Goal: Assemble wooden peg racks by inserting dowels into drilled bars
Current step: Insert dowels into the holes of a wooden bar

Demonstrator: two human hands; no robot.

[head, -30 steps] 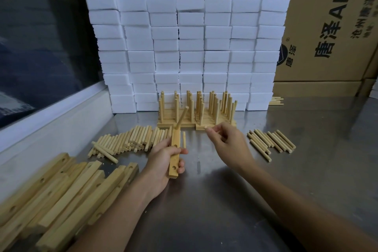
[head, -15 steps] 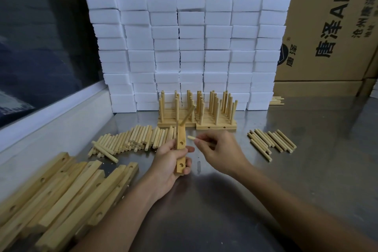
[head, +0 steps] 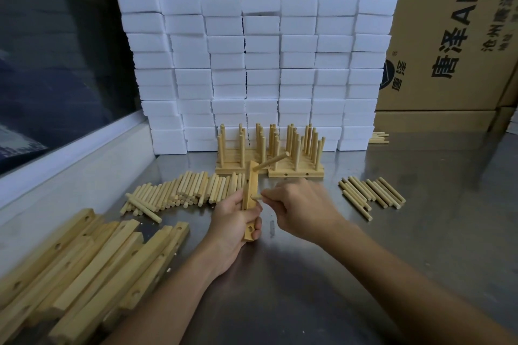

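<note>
Head view: brown cardboard cartons (head: 437,36) behind carry black print "AH4" and "唐泽"; smaller characters too blurred to read. Pale drilled wooden bar (head: 250,199) is held over the steel table (head: 420,246), near upright, one light wooden dowel (head: 270,161) already seated near its top, sticking out right. Left hand (head: 234,221) grips the bar's lower half, fingers wrapped around it. Right hand (head: 301,206) pinches a second short dowel (head: 257,196), fingers curled on it, tip at the bar's middle hole. Finished peg racks (head: 269,154) stand just behind, before stacked white foam blocks (head: 258,70)
</note>
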